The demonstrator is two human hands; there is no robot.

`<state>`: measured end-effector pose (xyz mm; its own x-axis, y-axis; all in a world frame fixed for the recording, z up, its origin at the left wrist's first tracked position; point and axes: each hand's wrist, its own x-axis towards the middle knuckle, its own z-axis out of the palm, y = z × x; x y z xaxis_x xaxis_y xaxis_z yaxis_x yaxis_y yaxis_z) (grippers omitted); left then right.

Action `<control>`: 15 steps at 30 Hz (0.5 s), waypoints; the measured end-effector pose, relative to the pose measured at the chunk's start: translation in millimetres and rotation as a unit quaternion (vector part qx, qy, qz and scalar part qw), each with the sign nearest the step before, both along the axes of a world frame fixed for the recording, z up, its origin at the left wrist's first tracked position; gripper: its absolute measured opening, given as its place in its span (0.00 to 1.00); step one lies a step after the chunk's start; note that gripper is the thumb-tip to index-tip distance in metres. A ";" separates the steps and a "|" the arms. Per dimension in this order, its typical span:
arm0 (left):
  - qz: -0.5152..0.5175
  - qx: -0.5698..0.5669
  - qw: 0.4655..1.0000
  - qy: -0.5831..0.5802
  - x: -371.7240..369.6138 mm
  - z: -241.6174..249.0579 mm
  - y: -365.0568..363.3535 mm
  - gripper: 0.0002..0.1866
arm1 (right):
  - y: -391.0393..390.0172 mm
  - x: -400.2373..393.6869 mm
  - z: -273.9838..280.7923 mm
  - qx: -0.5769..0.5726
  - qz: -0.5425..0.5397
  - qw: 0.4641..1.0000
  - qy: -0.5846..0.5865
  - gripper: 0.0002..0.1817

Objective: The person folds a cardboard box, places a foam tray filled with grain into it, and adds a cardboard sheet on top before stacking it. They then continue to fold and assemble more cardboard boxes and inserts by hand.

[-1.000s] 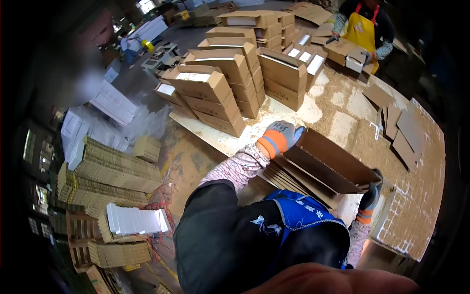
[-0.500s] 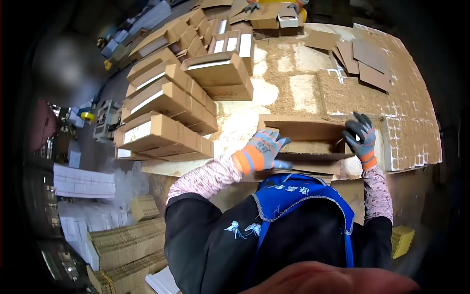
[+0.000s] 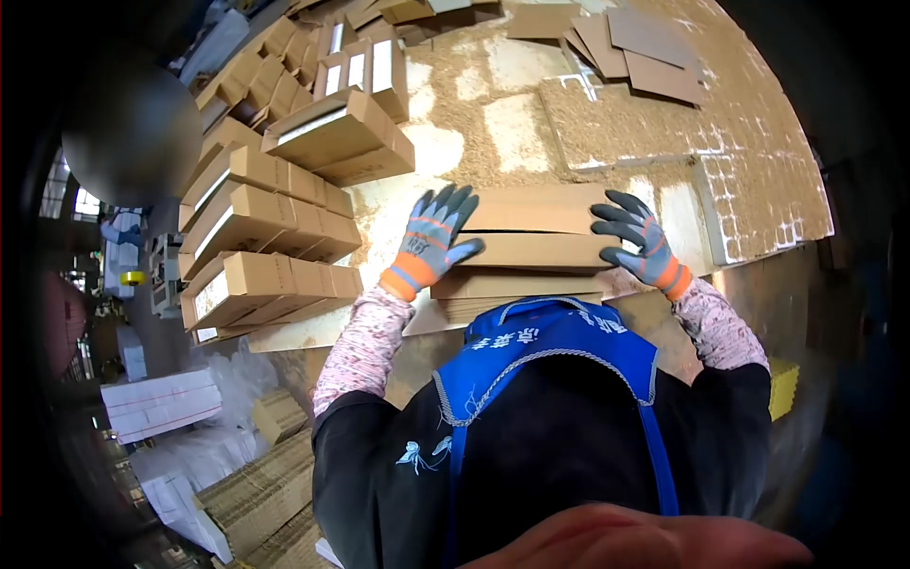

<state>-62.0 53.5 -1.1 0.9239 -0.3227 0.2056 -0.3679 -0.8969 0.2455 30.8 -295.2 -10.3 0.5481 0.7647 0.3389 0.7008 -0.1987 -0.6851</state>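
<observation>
A brown cardboard box (image 3: 536,250) lies in front of my body, its two long flaps (image 3: 533,208) folded over the top with a narrow dark gap between them. At its left end is my left hand (image 3: 431,235), in a grey and orange glove, fingers spread and thumb on the near flap. My right hand (image 3: 641,239), gloved the same way, is at the right end with its fingers apart and their tips on the flaps. Neither hand is wrapped round anything. Between the box and my blue apron (image 3: 550,346) lies a stack of flat cardboard (image 3: 517,294).
Cardboard boxes with white contents (image 3: 270,204) stand in rows on the left of the worktable (image 3: 517,133). Loose cardboard sheets (image 3: 630,52) lie at the back. A white-edged raised block (image 3: 758,209) is on the right. Bundled cardboard (image 3: 265,488) is stacked below left.
The box's inside was visible before; its flaps now cover the top. My left hand has moved off the near side to the left end. The view has shifted, so the table appears farther left.
</observation>
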 end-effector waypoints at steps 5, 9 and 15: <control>0.031 0.167 0.982 0.077 -8.6 15.5 -14.1 0.43 | 13.6 5.0 -10.7 0.012 -0.024 0.997 -0.072 0.16; 0.093 -0.045 0.993 0.054 -11.0 -6.8 14.6 0.33 | 2.5 11.4 0.5 -0.079 0.061 0.975 -0.201 0.26; 0.181 -0.134 0.965 0.137 -71.6 -157.9 74.9 0.27 | -10.5 38.9 4.3 -0.126 0.176 0.937 -0.273 0.40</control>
<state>-133.6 128.4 -159.0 0.9976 0.0613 -0.0311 0.0685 -0.8457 0.5292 69.7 -305.7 -6.0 0.0444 0.9590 0.2801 0.9858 0.0033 -0.1676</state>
